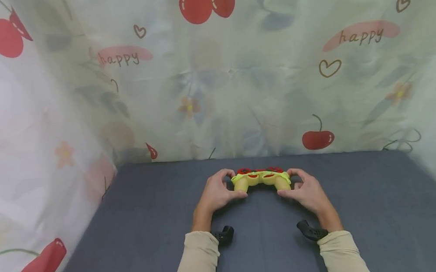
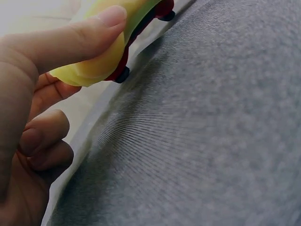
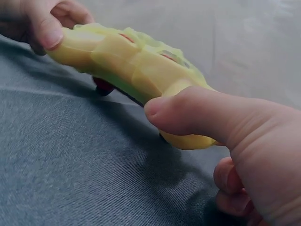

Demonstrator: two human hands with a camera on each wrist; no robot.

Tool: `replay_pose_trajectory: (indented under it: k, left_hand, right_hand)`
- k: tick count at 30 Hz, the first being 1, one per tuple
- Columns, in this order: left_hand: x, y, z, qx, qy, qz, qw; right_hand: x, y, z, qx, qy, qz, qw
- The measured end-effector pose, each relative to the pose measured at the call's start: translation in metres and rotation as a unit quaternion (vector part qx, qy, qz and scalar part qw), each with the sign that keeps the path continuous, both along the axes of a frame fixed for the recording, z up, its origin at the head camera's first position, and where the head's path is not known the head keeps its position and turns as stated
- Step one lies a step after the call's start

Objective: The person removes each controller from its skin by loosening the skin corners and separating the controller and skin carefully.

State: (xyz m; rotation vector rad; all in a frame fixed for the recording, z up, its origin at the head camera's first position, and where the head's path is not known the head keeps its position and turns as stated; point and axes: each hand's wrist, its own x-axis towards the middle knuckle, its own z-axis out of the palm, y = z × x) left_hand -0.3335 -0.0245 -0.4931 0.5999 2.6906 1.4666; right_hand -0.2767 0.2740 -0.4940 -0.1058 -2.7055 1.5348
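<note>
A red game controller (image 1: pixel 260 178) in a soft yellow-green cover is held level between both hands, its yellow side towards me. My left hand (image 1: pixel 218 191) pinches one grip between thumb and fingers; in the left wrist view the thumb (image 2: pixel 70 42) lies across the yellow grip. The other grip is pinched by my right hand (image 1: pixel 306 190), with its thumb (image 3: pixel 183 110) pressed on the yellow surface in the right wrist view. Red parts and dark stick tips show on the controller's lower side, close over the cloth. The cover's edge looks loose and wavy along the top.
Dark grey cloth (image 1: pixel 152 230) covers the table under the hands. Behind it hangs a pale curtain (image 1: pixel 229 86) printed with cherries and flowers, and more of it runs down the left side. A black wrist strap piece (image 1: pixel 224 235) sits on the left wrist, another (image 1: pixel 311 231) on the right.
</note>
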Motion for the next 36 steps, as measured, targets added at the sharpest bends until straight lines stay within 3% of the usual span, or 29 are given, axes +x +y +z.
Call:
replay_pose_trajectory:
  k: [7,12,22,36]
  left_hand:
    - [0.0017,0.0014,0.0031,0.001,-0.021,-0.005,0.9998]
    - [0.0028,0.0009,0.0035,0.002,-0.028,-0.007,0.9996]
    - [0.002,-0.0002,0.0037,-0.009,-0.015,0.002,0.9998]
    - [0.0047,0.0018,0.003,-0.014,0.01,0.007,0.9998]
  right_hand:
    - [0.0014,0.0061,-0.0004,-0.037,-0.036,0.0,0.999]
    - [0.0037,0.0068,0.0008,-0.05,-0.037,0.005,0.998]
    - [0.0025,0.0062,-0.0019,-0.045,-0.014,0.004,0.999]
    - [0.0027,0.0045,-0.0013,-0.035,-0.019,-0.015,0.999]
